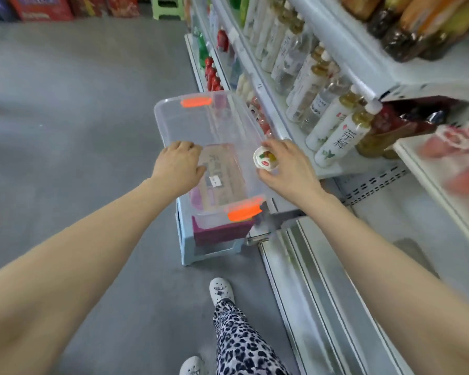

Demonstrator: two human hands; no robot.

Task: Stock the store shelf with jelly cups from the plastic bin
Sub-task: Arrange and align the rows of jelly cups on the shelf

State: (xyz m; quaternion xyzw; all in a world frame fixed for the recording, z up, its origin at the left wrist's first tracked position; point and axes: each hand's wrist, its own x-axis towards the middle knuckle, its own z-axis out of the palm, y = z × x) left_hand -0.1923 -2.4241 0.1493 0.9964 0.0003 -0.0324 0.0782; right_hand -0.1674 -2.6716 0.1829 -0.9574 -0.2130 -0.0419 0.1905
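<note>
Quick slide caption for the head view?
Right hand holds a jelly cup by the bin; left hand grips its rim.

This is a shop, seen along an aisle of grey floor (79,104) beside long white metal shelving (344,63) stocked in the retail way. Tall white-labelled drink bottles (333,123) stand in close, repeated rows facing outward, dark-filled bottles (406,31) fill the tier above, and red bottles (211,74) line a lower tier farther down. Blurred pink packaged goods (455,147) lie on a nearer shelf, whose perforated back panel (374,182) is typical store fixture. Red printed cartons (38,6) are stacked at the aisle's far end, and a clear plastic bin (190,123) sits on a pale blue stool (184,239) against the shelving.
</note>
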